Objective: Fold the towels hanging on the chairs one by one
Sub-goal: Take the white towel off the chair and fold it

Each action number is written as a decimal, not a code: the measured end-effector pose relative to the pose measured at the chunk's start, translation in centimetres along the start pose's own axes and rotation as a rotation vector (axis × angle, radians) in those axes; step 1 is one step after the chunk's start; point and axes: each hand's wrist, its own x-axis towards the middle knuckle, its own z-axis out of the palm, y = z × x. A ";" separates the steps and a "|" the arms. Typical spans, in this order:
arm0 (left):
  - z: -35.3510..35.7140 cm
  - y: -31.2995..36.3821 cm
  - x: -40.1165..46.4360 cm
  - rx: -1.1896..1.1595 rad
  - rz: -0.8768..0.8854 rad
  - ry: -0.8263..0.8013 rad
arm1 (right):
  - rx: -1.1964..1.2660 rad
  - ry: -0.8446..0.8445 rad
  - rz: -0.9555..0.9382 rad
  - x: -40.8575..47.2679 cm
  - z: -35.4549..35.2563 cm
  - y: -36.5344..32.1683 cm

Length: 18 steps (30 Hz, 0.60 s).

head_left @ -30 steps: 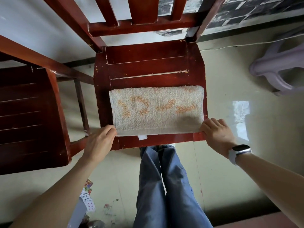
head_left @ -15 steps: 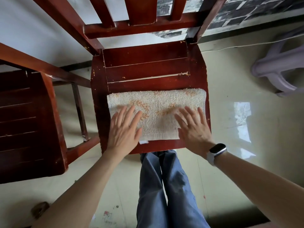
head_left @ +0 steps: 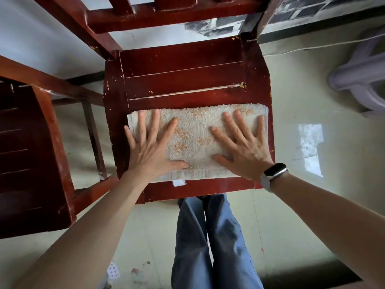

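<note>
A folded cream towel [head_left: 194, 130] with orange marks lies flat on the front part of a dark red wooden chair seat [head_left: 183, 80]. A small white tag sticks out at its near edge. My left hand [head_left: 150, 149] rests palm down on the towel's left half, fingers spread. My right hand [head_left: 239, 144], with a watch on its wrist, lies flat on the right half, fingers spread too. Neither hand grips anything.
A second red wooden chair [head_left: 31, 155] stands close on the left. A pale plastic stool [head_left: 362, 80] sits on the tiled floor at the right. The chair's backrest bars [head_left: 166, 13] rise at the top. My legs in blue trousers [head_left: 210, 243] stand below the seat.
My hands left the towel's near corners, moved onto its top and now lie flat further apart, fingers reaching toward the far edge. The towel stays in place.
</note>
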 end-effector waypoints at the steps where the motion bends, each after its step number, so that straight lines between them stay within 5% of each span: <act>1: -0.2 -0.1 -0.1 0.015 0.004 0.020 | 0.011 0.011 0.012 -0.3 -0.2 0.4; 6: -0.6 0.5 -0.5 0.071 0.099 0.163 | 0.058 0.106 0.099 -0.4 -0.7 1.9; 13: -0.1 -0.3 1.0 -0.004 -0.039 0.045 | 0.038 0.014 0.176 0.6 0.9 2.8; 18: -0.9 0.3 0.3 -0.041 -0.006 0.090 | 0.353 0.095 0.222 -0.1 -0.8 3.1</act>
